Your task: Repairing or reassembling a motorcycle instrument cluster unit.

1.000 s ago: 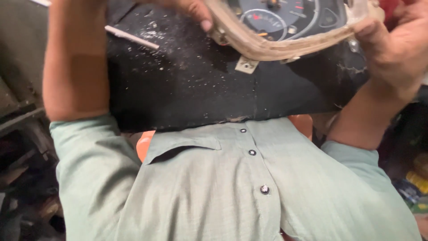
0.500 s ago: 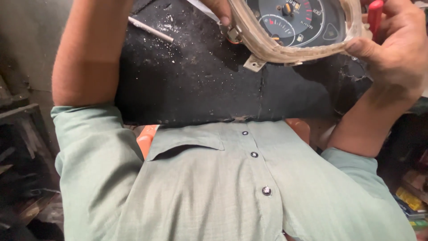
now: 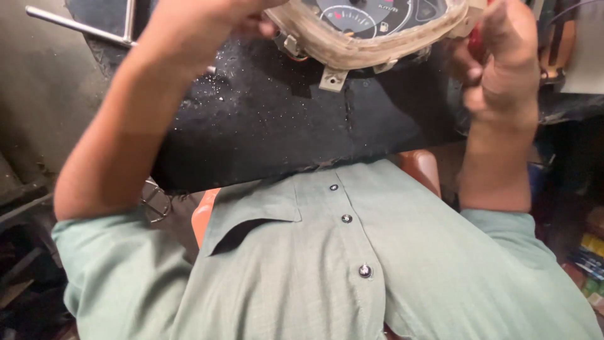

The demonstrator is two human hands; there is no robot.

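Hands meet at the top edge of the head view, both on the instrument cluster (image 3: 371, 31), a gauge panel in a yellowed clear housing whose upper part runs out of the picture. My left hand (image 3: 207, 25) closes its grip on the housing's left end; my right hand (image 3: 503, 63) wraps the right end, fingers curled tight, with something red just behind them that I cannot make out. The cluster hangs just above the black worktop (image 3: 283, 126), whose speckled surface has open room below the housing down to its ragged near edge. That edge lies against my green shirt (image 3: 327, 264). A metal rod (image 3: 75, 28) lies at the worktop's far left corner, well apart from my hands. An orange seat (image 3: 421, 170) shows between shirt and worktop edge. Cluttered shelves crowd the right border, dark floor the left.

Against the frame half a second ago, the cluster sits higher in view and more of it is cut off; my right wrist stands more upright, and the rod has slid further left.
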